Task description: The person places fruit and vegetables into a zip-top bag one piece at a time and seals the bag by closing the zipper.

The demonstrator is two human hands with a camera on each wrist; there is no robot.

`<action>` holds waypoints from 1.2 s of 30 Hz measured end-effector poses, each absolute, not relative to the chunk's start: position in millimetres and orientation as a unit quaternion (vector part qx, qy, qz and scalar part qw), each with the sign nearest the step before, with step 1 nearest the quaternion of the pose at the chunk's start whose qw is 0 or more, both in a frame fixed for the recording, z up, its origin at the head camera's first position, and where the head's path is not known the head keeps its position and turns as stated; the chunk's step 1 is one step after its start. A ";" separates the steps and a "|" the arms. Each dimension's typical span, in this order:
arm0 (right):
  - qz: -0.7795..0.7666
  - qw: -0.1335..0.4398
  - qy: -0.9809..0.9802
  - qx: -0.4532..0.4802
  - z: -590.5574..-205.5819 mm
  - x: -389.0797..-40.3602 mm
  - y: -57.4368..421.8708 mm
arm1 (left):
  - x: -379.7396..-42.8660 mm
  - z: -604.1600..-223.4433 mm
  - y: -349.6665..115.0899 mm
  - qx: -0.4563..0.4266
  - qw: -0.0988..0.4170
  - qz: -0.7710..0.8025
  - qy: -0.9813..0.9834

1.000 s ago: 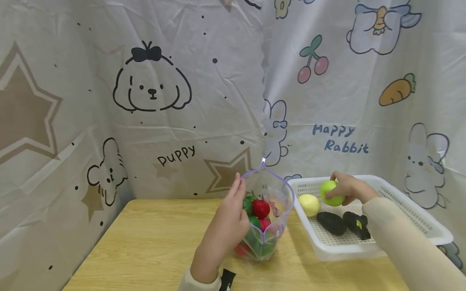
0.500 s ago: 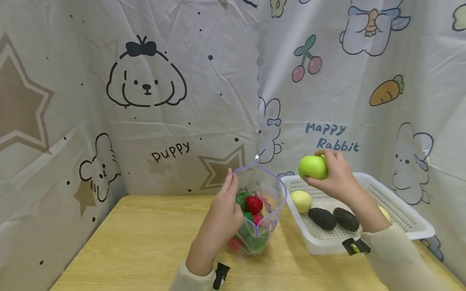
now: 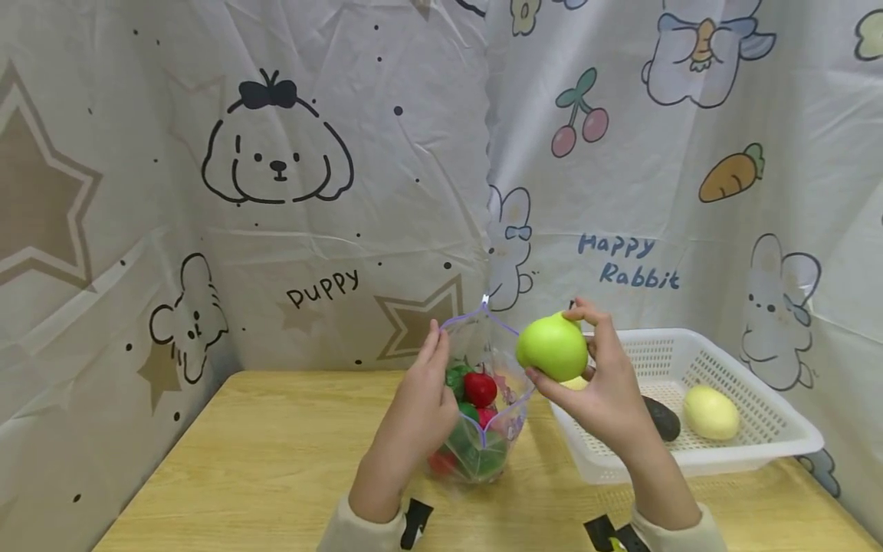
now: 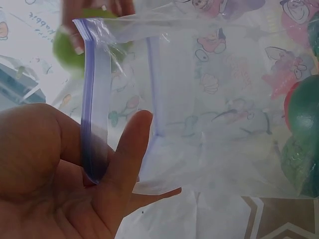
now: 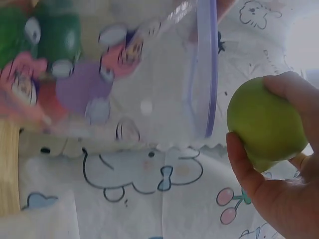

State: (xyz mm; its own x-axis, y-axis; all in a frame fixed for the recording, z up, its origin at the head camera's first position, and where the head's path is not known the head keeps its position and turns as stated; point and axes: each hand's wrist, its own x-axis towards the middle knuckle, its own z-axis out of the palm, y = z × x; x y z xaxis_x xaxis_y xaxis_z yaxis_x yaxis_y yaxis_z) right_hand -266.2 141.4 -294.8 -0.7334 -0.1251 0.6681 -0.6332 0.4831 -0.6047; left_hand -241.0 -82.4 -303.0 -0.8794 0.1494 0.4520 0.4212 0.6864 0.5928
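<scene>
A clear zip bag [image 3: 486, 452] with a purple seal stands upright on the table, its mouth open. Inside it are a red round fruit [image 3: 480, 389] with a stem and several green and red pieces. My left hand [image 3: 421, 402] holds the bag's left rim; in the left wrist view the purple seal [image 4: 88, 99] runs between thumb [image 4: 130, 149] and fingers. My right hand [image 3: 607, 383] grips a bright green pear [image 3: 552, 349] in thumb and fingers, beside the right edge of the bag's mouth. In the right wrist view the pear [image 5: 264, 119] is just outside the seal.
To the right of the bag stands a white perforated basket [image 3: 759, 452]. It holds a dark oval fruit [image 3: 662, 418] and a pale yellow oval fruit [image 3: 710, 412]; my right hand hides part of it. A printed cloth [image 3: 310, 245] hangs behind the wooden table [image 3: 276, 460].
My right hand has lifted the green pear out of the basket and carried it left to the bag's mouth. The left hand keeps its hold on the rim.
</scene>
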 end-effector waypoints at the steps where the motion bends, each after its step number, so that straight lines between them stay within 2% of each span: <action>1: 0.458 0.279 -0.809 0.242 -293.0 -261.3 135.7 | -241.1 -302.7 -82.8 -0.157 0.187 -0.363 -0.899; 7: 0.462 0.272 -0.797 0.280 -291.4 -246.1 116.1 | -241.2 -304.2 -82.7 -0.151 0.177 -0.365 -0.901; 20: 0.398 0.303 -0.812 0.300 -298.0 -254.7 116.3 | -240.4 -302.6 -82.6 -0.162 0.187 -0.358 -0.901; 36: 0.347 0.304 -0.826 0.322 -298.8 -259.7 121.6 | -243.4 -303.7 -80.5 -0.152 0.190 -0.356 -0.902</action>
State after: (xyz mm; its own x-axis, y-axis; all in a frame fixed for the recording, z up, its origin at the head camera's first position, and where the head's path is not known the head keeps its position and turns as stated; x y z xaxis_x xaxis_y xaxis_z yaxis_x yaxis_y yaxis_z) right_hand -259.7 121.6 -298.8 -0.6071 -0.3212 0.7268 -0.7440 0.5509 -0.3780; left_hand -243.4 -80.5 -303.7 -0.8816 0.1384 0.4512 0.4093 0.7002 0.5849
